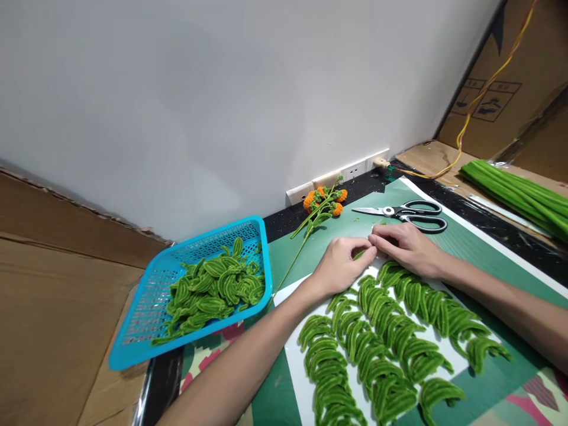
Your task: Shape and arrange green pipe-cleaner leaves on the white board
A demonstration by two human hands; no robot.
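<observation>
My left hand (341, 265) is closed in a pinch at the top of a white sheet (298, 343), with a bit of green chenille, seemingly a pipe-cleaner leaf (358, 254), showing between thumb and fingers. My right hand (406, 249) meets it fingertip to fingertip, also pinched; what its fingers hold is hidden. Below both hands, curved green pipe-cleaner leaves (386, 319) lie overlapping in several rows on the sheet. Just beyond my right hand rest scissors (399, 213) with black and grey handles, their blades pointing left.
A blue plastic basket (267, 260) with a heap of green leaves (213, 287) stands at left. Orange pipe-cleaner flowers (326, 201) on green stems lie near the wall sockets (354, 171). At far right are long green pipe cleaners (519, 192), cardboard (541, 112) and a yellow cord (470, 109).
</observation>
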